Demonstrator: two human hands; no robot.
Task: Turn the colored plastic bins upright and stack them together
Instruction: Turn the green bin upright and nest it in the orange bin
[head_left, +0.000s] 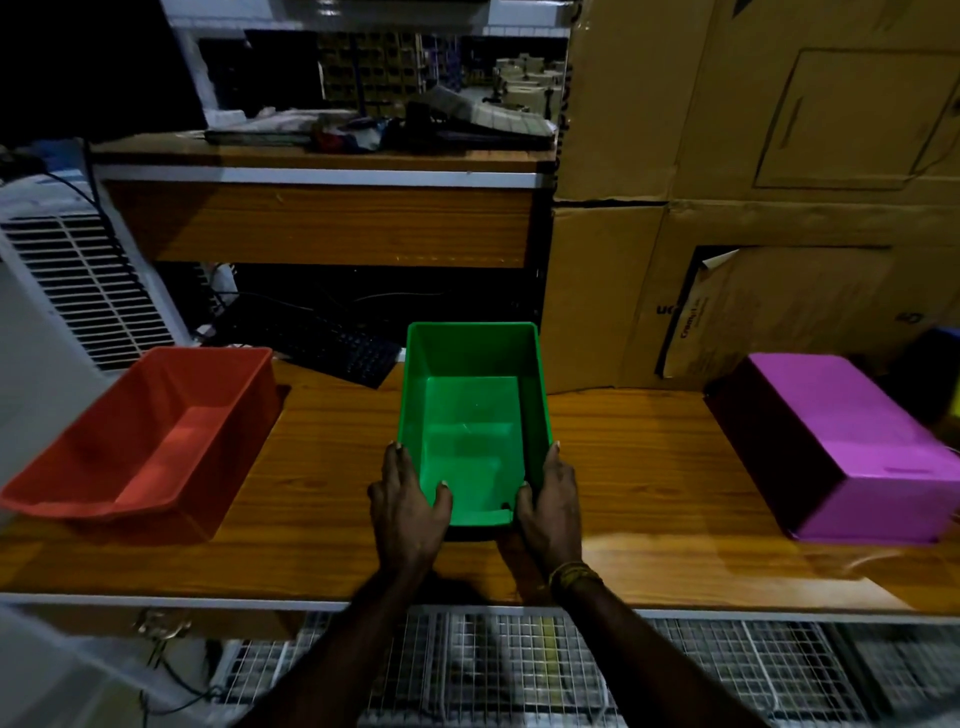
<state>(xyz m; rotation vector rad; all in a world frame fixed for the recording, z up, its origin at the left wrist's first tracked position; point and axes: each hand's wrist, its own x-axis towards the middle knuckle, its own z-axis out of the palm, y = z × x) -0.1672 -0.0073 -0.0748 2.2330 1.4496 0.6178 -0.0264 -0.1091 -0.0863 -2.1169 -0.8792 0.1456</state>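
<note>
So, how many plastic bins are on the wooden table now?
3. The red plastic bin sits upright on the left, the green plastic bin upright in the middle, held by both hands, and the purple plastic bin upside down on the right. None seems hidden.

Near rim of the green bin (470, 415) covered at both corners by the left hand (408, 499) and right hand (553, 499); palms and fingertips under each grip unseen. Open side of the purple bin (852, 447) face-down against the counter (649, 467), interior hidden. Red bin (140, 441) clipped at the left edge. Shelf clutter behind too dark and small to identify. Wire mesh (519, 670) below blurred.
</note>
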